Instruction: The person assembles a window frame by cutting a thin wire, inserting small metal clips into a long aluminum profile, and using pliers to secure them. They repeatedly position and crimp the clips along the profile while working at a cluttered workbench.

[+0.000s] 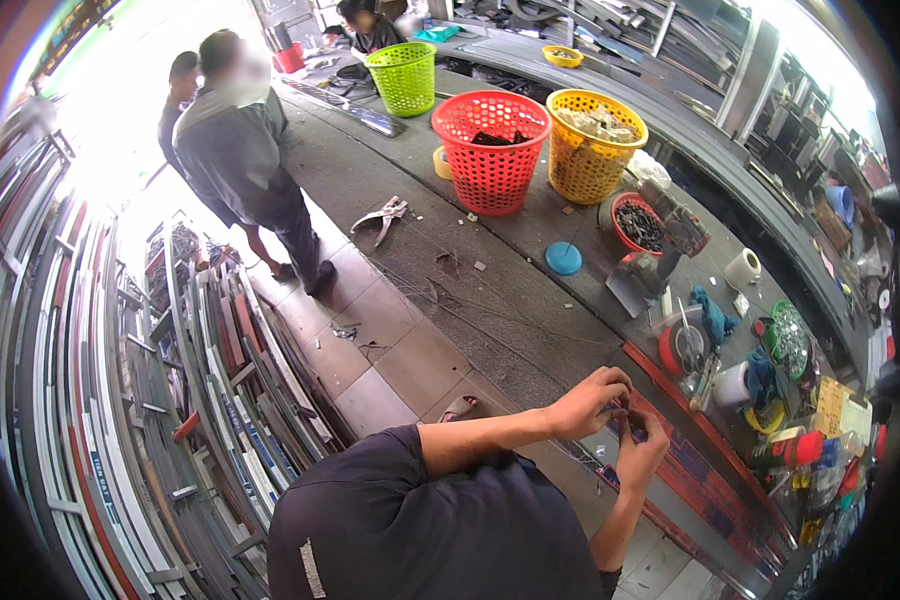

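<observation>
My left hand and my right hand meet above the near edge of the workbench. The fingers of both are bent and pinched together, close to touching. Whatever sits between the fingertips is too small and too covered to make out. Below them runs a long reddish metal strip along the bench. Right of it, nearest to my hands, lie a red-rimmed tub with tools and a roll of white material.
The grey workbench carries a red basket, a yellow basket, a green basket, pliers, a blue disc and a red bowl of small dark parts. Racks of metal profiles fill the left. Two people stand beyond.
</observation>
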Motion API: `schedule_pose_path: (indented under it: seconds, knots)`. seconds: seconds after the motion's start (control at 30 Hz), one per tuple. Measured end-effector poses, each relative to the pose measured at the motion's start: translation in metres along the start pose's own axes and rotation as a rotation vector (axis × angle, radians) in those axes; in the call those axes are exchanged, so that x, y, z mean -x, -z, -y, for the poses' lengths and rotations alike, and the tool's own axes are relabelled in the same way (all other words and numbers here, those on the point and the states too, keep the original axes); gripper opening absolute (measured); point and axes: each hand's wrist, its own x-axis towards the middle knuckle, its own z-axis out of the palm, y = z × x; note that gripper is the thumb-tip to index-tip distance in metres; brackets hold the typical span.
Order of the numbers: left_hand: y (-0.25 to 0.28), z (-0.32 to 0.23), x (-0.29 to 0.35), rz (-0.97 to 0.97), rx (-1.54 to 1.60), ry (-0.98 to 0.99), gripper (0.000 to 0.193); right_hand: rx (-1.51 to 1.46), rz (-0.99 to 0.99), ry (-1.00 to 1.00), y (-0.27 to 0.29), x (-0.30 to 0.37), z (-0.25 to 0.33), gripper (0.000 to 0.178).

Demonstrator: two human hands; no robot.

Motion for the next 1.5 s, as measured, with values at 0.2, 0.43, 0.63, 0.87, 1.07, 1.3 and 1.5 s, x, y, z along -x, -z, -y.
schedule_pose_path:
  seconds: [0.2,0.43,0.63,0.87,1.07,1.3,1.5]
  knots:
    - [-0.005,0.008,-0.012,-0.006,0.201,0.098,0.033,-0.136,-0.042,0.113,0.010,-0.019,-0.006,0.020]
    - [-0.043,0.002,-0.020,0.260,0.347,0.244,0.021,-0.271,0.021,0.004,0.073,-0.044,-0.024,0.011]
    - [-0.055,0.007,-0.028,0.302,0.581,0.437,0.023,-0.169,0.017,-0.049,0.125,-0.026,-0.061,0.007]
    - [-0.070,0.010,-0.024,0.210,1.082,0.694,0.020,-0.183,-0.241,-0.099,0.051,0.037,-0.089,0.013]
    - [-0.069,0.005,-0.025,0.342,0.186,0.204,0.017,-0.098,-0.272,0.011,0.034,0.067,-0.055,0.011]
    - [-0.048,-0.010,-0.022,0.567,0.157,0.280,0.017,-0.333,-0.257,-0.188,0.040,0.051,-0.073,0.013]
    - [-0.048,0.003,-0.016,0.451,0.653,0.477,0.026,-0.674,-0.144,-0.188,0.023,0.064,-0.073,0.018]
